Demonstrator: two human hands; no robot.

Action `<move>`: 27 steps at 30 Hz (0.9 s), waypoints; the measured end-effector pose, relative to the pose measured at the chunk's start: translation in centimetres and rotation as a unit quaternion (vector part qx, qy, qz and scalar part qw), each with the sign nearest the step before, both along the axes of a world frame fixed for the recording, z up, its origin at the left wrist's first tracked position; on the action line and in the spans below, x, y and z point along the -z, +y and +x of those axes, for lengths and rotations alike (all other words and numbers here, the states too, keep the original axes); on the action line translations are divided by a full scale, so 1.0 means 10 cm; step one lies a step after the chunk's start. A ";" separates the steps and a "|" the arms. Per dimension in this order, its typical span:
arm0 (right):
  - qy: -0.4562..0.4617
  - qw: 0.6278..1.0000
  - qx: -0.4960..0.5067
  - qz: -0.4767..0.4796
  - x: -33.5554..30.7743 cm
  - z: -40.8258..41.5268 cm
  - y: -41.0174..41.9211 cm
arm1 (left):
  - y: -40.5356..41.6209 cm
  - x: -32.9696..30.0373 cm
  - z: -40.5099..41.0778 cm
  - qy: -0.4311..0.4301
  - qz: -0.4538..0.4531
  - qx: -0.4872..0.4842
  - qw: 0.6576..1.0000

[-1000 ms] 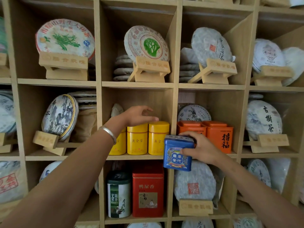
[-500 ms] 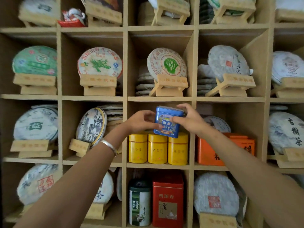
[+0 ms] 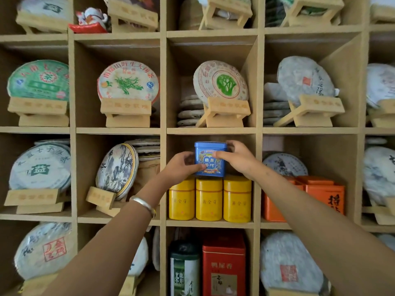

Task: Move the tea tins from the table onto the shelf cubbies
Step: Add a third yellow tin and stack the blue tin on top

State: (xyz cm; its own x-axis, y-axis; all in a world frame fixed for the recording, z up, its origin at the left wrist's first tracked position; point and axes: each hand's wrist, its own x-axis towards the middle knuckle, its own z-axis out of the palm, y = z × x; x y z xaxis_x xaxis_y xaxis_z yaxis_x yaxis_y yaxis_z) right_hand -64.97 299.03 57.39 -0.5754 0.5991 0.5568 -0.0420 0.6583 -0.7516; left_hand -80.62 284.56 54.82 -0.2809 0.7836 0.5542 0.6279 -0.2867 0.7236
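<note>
- Where both forearms reach up from the bottom of the view, the left one wears a silver bangle [image 3: 143, 204] at the wrist.
- Left hand [image 3: 181, 167] and right hand [image 3: 239, 159] hold a blue tin [image 3: 210, 160] between them: left fingers [image 3: 197, 167] press its lower left front, right fingers [image 3: 221, 155] lie across its front and around its right side. Both hands are closed on it.
- Blue tin stands upright in the middle cubby, its base at the lids of the yellow tins [image 3: 209, 198]; whether it rests on them or sits just above, I cannot tell.
- Three yellow tins stand side by side on that cubby's floor, touching or nearly so.
- Below them, a green tin [image 3: 183, 272] and a red tin [image 3: 223, 265] stand side by side.
- Right of the yellow tins, the next cubby holds orange tins [image 3: 320, 195], with a wrapped tea cake [image 3: 284, 164] behind them.
- Left of the middle cubby, a tea cake [image 3: 116, 168] painted in ink leans on a wooden stand [image 3: 100, 197], with a stack of cakes behind.
- Above the blue tin, the shelf [image 3: 210, 130] carries a cake with a green emblem [image 3: 221, 83] on a stand, more cakes piled behind it.
- Top left, a small red and white figurine [image 3: 90, 20] sits beside another stand.
</note>
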 end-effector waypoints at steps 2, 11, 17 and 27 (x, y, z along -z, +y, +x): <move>-0.012 1.000 0.003 0.009 -0.02 -0.05 0.03 | 0.04 0.00 -0.02 -0.002 0.009 -0.009 1.000; -0.050 0.998 0.036 -0.003 0.04 -0.20 0.12 | 0.19 0.04 -0.12 0.018 -0.017 -0.061 0.998; -0.072 0.997 0.028 0.005 0.02 -0.22 0.10 | 0.20 0.08 -0.14 0.008 -0.019 -0.070 0.997; -0.082 0.996 0.022 -0.013 0.05 -0.22 0.09 | 0.23 0.09 -0.15 0.020 -0.027 -0.098 0.995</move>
State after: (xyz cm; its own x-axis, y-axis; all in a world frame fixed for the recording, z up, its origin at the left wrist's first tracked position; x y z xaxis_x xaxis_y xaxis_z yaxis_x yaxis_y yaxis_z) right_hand -67.18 299.98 56.86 -0.6305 0.6386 0.4412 0.1114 0.6370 -0.7628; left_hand -82.08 286.83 53.92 -0.4091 0.7454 0.5263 0.6971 -0.1169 0.7074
